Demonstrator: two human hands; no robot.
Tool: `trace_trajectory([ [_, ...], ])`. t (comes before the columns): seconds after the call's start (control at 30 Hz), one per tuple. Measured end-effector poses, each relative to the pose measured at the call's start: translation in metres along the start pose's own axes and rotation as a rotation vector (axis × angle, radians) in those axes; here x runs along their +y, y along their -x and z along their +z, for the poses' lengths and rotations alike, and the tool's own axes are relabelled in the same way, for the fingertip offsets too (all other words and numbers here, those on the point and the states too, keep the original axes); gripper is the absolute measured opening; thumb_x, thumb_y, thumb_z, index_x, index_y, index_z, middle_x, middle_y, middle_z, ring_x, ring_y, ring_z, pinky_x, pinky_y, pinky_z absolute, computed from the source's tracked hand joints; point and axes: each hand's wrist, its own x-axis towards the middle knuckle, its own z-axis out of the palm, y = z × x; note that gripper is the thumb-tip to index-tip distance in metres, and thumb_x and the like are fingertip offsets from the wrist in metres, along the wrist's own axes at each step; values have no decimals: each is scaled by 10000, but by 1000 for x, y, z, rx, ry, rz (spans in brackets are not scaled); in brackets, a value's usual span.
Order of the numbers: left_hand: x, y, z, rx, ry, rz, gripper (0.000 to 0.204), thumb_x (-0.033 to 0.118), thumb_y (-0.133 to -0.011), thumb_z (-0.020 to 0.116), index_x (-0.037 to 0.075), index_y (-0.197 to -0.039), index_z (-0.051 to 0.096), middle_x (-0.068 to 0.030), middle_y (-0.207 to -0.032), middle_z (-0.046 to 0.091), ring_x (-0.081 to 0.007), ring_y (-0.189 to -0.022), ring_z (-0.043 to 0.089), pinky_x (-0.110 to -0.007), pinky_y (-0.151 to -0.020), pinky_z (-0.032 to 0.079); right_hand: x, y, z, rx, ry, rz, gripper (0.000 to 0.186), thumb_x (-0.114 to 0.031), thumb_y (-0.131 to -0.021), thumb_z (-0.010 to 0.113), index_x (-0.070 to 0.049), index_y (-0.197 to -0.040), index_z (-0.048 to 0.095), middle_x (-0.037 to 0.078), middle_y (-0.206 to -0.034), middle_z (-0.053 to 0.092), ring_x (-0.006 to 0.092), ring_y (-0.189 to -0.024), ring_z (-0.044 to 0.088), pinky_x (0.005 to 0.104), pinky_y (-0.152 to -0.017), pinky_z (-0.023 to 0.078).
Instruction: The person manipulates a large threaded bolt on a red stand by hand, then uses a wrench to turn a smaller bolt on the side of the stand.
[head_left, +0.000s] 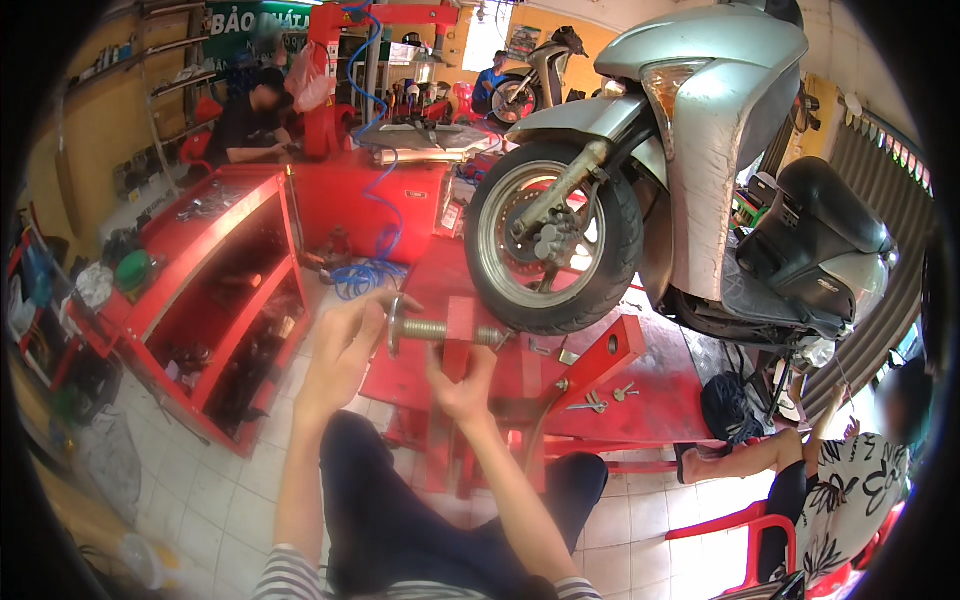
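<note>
A thick threaded screw point(425, 330) runs sideways through a red metal upright point(461, 318) in front of me. On its left end sits a round metal disc point(393, 326). My left hand point(345, 340) is closed at this disc, its fingers bent around the rim. Just below the screw, my right hand point(464, 388) grips the red upright, with the thumb raised along its side. Beyond the upright stands the front wheel point(556, 236) of a silver scooter point(700, 170), which rests on a red lift platform point(650, 385).
A second red arm point(600, 365) slants up at right, with wrenches point(588, 405) and keys point(626, 391) beside it. An open red cabinet point(215, 310) stands left, near a coiled blue hose point(365, 280). One person point(255, 120) sits back left, another point(850, 480) at right by a red chair point(735, 525).
</note>
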Motion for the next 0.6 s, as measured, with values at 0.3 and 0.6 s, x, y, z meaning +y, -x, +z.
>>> trace_trajectory([
  [0.3,2,11,8,132,80,145,472,105,-819,664,41,-1275,563,-100,-1279,564,-91,-714,608,-230,-630,483,0,-6,3,57,1,-14,244,-88,-722,721,-20,-942,641,119,-799,603,271,-688,587,360,-639,461],
  [0.6,-7,13,12,176,158,150,476,136,-857,618,33,-1314,537,-68,-997,650,-73,-612,562,-226,-599,434,-4,-6,1,7,-21,7,289,-91,-714,704,-26,-989,639,125,-867,626,282,-757,605,371,-693,471],
])
